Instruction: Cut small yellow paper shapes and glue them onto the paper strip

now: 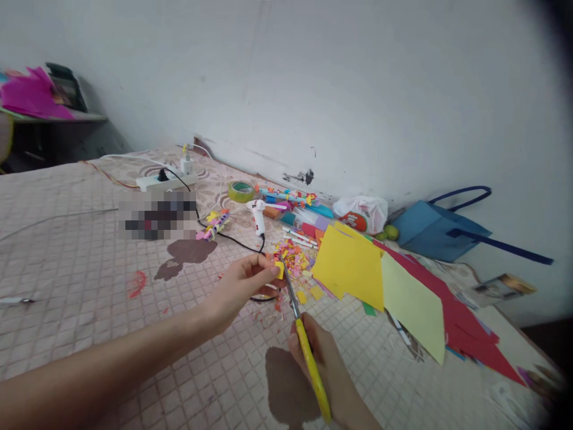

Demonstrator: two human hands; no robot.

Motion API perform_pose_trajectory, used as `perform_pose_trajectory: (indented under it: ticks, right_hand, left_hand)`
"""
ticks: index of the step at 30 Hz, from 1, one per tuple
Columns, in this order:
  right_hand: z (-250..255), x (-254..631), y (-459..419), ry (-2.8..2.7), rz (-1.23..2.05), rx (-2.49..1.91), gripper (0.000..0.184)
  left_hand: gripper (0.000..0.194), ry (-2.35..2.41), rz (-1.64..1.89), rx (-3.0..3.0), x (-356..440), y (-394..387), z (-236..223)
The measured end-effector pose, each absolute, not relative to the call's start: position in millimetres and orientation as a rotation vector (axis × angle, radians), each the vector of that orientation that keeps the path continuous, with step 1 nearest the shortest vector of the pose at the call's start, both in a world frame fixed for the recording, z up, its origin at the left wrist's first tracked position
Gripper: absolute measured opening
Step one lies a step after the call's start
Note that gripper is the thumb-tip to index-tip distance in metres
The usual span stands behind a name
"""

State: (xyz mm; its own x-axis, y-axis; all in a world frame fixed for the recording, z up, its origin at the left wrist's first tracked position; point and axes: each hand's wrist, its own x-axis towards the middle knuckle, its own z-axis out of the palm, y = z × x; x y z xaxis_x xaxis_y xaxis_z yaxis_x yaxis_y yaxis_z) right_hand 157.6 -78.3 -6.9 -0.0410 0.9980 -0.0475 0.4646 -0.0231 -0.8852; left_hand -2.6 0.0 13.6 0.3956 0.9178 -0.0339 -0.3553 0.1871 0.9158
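Note:
My left hand (253, 276) pinches a small piece of yellow paper (280, 270) between thumb and fingers. In my right hand (320, 346) is a pair of scissors with yellow handles (311, 370). The metal blades (290, 292) point away from me and reach the yellow piece; whether they are cutting into it I cannot tell. Just beyond my hands lies a pile of small coloured scraps (293, 258). Loose yellow squares (316, 292) lie right of the blades. Large yellow sheets (351, 263) are spread farther right.
Behind the scraps sits a white glue gun (257, 216) with a black cord. A roll of tape (242, 191), a power strip (166, 180) and a decorated colourful stick (217, 226) are nearby. Pale green (414, 304) and red sheets (452, 316) and a blue bag (441, 230) lie right.

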Motion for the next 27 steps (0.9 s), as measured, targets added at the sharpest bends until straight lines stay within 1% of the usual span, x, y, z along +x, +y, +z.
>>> perform_pose_trajectory:
  ticks: [12,21,27]
  right_hand:
    - [-7.8,158.6,-78.9,-1.574,1.035,-1.593,0.028]
    - [-11.5,157.4,-78.4,-1.538,1.022,-1.606,0.021]
    - [-10.8,158.3,-77.8,-1.556,1.019,-1.589,0.022]
  left_hand:
    - [0.019,0.719,1.025,0.995,-2.6,-0.1,14.4]
    - [0.021,0.734,1.030,0.991,-3.0,3.5,13.4]
    - [0.021,0.705,1.017,0.996,-3.2,5.0,11.5]
